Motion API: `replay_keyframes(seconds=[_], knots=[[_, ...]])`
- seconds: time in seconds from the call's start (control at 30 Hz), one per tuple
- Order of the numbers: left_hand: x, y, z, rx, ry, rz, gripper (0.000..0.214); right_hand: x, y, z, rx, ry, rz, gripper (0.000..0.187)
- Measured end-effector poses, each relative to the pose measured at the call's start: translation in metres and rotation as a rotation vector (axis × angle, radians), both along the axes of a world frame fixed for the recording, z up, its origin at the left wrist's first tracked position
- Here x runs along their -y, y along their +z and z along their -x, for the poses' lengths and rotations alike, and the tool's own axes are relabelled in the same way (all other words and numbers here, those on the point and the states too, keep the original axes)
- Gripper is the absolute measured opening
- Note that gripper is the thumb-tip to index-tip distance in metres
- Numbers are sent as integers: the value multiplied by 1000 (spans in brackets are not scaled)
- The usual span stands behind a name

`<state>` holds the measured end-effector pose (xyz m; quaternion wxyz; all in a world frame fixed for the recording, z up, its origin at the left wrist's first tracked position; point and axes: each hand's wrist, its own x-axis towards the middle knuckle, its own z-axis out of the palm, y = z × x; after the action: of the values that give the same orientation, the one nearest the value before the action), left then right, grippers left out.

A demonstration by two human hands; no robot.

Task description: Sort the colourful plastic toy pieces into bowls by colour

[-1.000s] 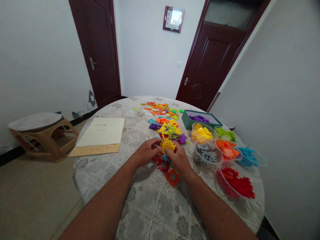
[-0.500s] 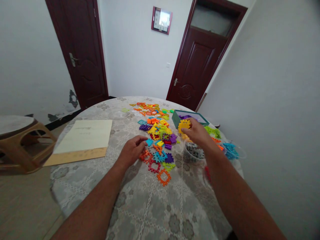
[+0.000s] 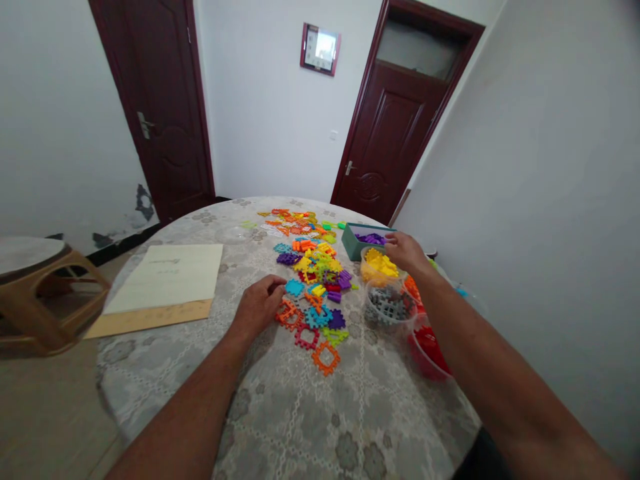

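Observation:
My left hand (image 3: 257,305) rests on the table with its fingers loosely bent, empty, fingertips beside a light-blue notched building piece (image 3: 295,287). My right hand (image 3: 406,252) is above the right end of a green box (image 3: 353,245) that contains purple pieces (image 3: 371,239). Nothing shows in its loosely parted fingers. Below it, a clear tub of yellow pieces (image 3: 381,263) sits against the box. Between my hands lies a mixed heap of building pieces (image 3: 315,267), with an orange square frame piece (image 3: 326,359) nearest me.
Nearer me on the right are tubs of grey pieces (image 3: 390,305) and red pieces (image 3: 431,347). My right forearm partly covers a tub of orange pieces (image 3: 412,289). A paper sheet (image 3: 167,277) lies on the left of the table (image 3: 280,420). Beyond stands a stool (image 3: 55,293).
My right hand has let go of the yellow piece and moved right and slightly up, uncovering the yellow tub. My left hand has shifted slightly left, off the light-blue piece.

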<state>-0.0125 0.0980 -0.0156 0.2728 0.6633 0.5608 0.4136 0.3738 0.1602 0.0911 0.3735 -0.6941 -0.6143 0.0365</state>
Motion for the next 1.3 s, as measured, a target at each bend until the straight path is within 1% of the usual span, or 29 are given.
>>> replay_keyframes(seconds=[0.07,0.17,0.23,0.33,0.37,0.43,0.47,0.53,0.67,0.8,0.87,0.97,1.03,1.1,1.2,1.3], knots=[[-1,-2,0,-16,9,-6,33,13,-1,11,1,23,-12,29],[-2,-4,1,-39,21,-28,30,47,-14,47,-88,167,-57,31],[-3,-6,1,-46,27,-50,28,75,-32,77,-111,271,-30,29],[-2,-7,0,-55,46,-68,27,109,-65,113,-42,355,30,29],[-2,-6,-1,-62,51,-75,27,117,-77,119,-11,371,37,30],[-1,-6,-1,-81,49,-100,25,126,-95,124,43,384,45,32],[0,-6,-2,-89,44,-113,25,129,-102,122,68,379,53,33],[2,-5,-3,-101,24,-132,23,133,-110,116,125,372,85,31],[6,-7,-7,-166,-75,-201,22,142,-111,108,254,429,210,20],[9,-12,-11,-268,-193,-294,23,149,-109,114,330,446,344,14],[12,-14,-13,-316,-264,-341,26,149,-109,117,316,461,369,15],[18,-14,-18,-383,-395,-407,30,146,-111,114,237,513,374,15],[22,-13,-21,-421,-484,-416,32,144,-111,109,168,558,386,17],[25,-13,-25,-464,-554,-399,35,143,-110,104,113,592,399,23],[26,-17,-29,-529,-577,-369,37,143,-110,99,77,624,425,35],[25,-22,-30,-569,-565,-356,38,144,-110,97,83,645,464,33]])
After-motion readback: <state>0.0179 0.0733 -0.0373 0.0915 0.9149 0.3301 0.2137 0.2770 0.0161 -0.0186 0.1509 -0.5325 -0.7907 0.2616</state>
